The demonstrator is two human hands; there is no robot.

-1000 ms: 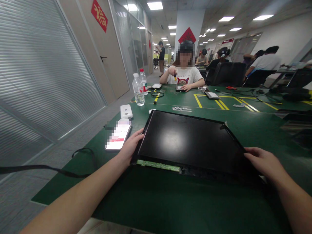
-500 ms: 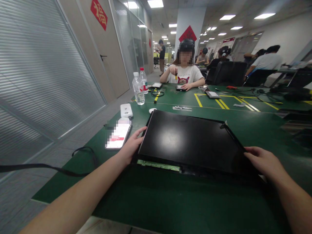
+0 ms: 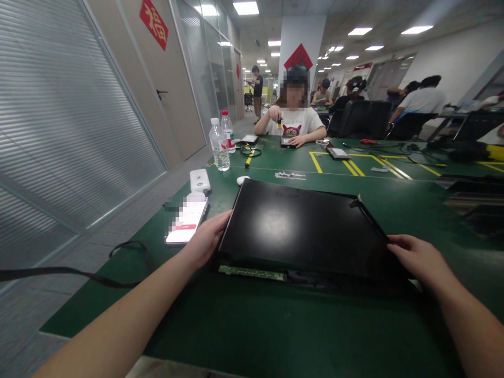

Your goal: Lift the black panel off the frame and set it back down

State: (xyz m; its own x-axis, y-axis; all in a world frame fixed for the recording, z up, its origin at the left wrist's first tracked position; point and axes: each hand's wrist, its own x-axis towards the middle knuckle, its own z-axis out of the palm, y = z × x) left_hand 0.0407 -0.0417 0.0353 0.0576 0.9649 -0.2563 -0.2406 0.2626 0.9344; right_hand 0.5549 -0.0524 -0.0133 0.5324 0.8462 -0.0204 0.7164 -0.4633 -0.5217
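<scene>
A black flat display panel rests in a dark frame on the green table, its glossy face up with a light reflected in it. Along its near edge a strip of green circuit board shows. My left hand is closed on the panel's left edge, fingertips partly hidden behind it. On the opposite side my right hand grips the right edge, thumb and fingers at the rim. A bit of tape or film sticks up at the far right corner.
Left of the panel lie a lit phone and a white power bank. Two water bottles stand behind them. Across the table a person holds a screwdriver over a small device. Dark flat panels are stacked at right.
The near edge of the panel is raised slightly, showing more of the circuit board. My left fingers have closed further around the left edge. The view has shifted a little.
</scene>
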